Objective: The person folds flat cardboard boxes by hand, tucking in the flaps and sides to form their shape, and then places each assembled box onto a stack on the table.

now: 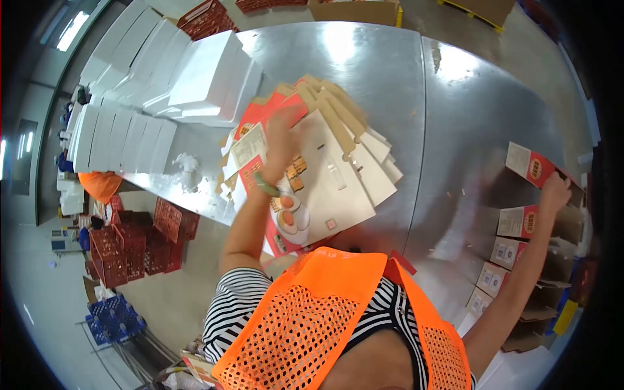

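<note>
Head cam: I see L hand (284,140) blurred, lying flat and open on the fanned flat cartons (338,185); R hand (556,190) curled round a corner of the erected box (530,166); more boxes (513,224) stacked just below R hand; white foam trays (195,78) beyond L hand; steel table (416,84) under both; red crates (140,244) on the floor left of L arm.

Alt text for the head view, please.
Seen from above, a person in an orange mesh vest has the left hand on a fanned stack of flat printed cartons on a metal table, while the right hand touches a folded carton heading a row at the table's right edge. White foam boxes and red crates sit to the left.
</note>
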